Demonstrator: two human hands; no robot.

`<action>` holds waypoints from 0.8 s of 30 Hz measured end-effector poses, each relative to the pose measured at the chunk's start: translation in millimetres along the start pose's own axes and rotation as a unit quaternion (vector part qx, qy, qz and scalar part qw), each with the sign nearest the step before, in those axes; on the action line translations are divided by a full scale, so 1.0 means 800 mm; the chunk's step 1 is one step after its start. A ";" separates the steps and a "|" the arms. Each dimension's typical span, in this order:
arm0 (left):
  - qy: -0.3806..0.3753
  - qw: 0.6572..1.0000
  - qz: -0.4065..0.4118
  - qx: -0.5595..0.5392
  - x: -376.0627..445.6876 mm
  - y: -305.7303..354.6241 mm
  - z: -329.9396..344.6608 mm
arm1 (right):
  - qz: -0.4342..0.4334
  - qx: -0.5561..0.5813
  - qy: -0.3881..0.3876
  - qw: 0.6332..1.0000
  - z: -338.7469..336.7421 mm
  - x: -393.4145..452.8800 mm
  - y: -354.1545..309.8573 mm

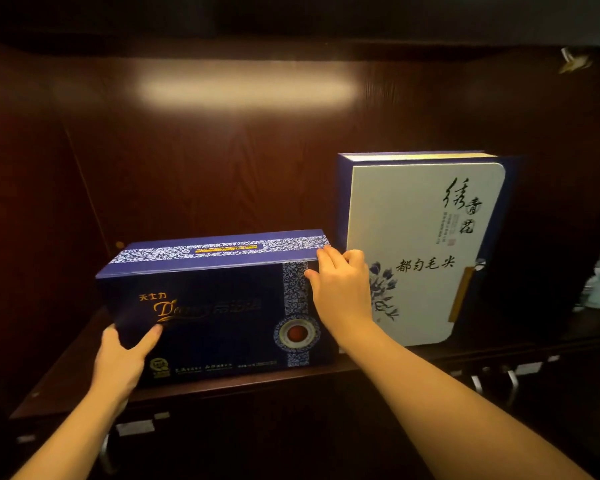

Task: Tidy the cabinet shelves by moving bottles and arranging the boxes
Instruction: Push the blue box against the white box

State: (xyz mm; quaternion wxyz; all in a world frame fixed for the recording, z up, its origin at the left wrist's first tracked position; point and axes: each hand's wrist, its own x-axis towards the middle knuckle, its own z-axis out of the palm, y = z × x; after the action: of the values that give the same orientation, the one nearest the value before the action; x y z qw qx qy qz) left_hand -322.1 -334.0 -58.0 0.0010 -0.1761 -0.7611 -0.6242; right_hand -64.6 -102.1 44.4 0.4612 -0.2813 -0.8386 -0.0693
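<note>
- Head view: a dark blue box (219, 306) is seen lying lengthwise on the wooden shelf (66, 382) of a dark cabinet.
- Its lower left corner is gripped by the left hand (122, 362), thumb laid across the front face.
- Its upper right corner is clasped by the right hand (340, 292), fingers curled over the top edge.
- A white box with blue edging (420, 251) is stood upright just beside it on the right, tilted slightly back.

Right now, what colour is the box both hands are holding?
Dark blue box, with a blue-and-white flowery band; seen in the head view.
</note>
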 end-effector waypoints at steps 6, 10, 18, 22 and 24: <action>0.002 1.000 -0.004 0.000 -0.007 0.007 0.017 | -0.006 -0.001 -0.003 1.000 -0.006 -0.002 0.024; 0.000 1.000 -0.009 0.009 -0.005 0.009 0.017 | 0.021 0.032 -0.022 0.999 -0.002 -0.005 0.022; 0.036 0.998 -0.020 0.039 -0.015 0.015 0.023 | 0.051 0.185 -0.057 0.980 -0.008 -0.023 0.047; 0.051 0.995 -0.035 0.078 -0.030 0.028 0.027 | 0.075 0.204 -0.045 0.975 -0.023 -0.032 0.079; 0.068 0.989 -0.064 0.113 -0.042 0.041 0.033 | 0.114 0.220 -0.034 0.968 -0.033 -0.035 0.104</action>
State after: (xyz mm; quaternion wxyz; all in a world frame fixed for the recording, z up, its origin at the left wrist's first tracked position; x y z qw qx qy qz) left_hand -276.2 -312.4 -39.8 0.0331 -0.0829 -0.8346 -0.5436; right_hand 10.7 -54.3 25.0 0.4878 -0.2691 -0.8109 0.1793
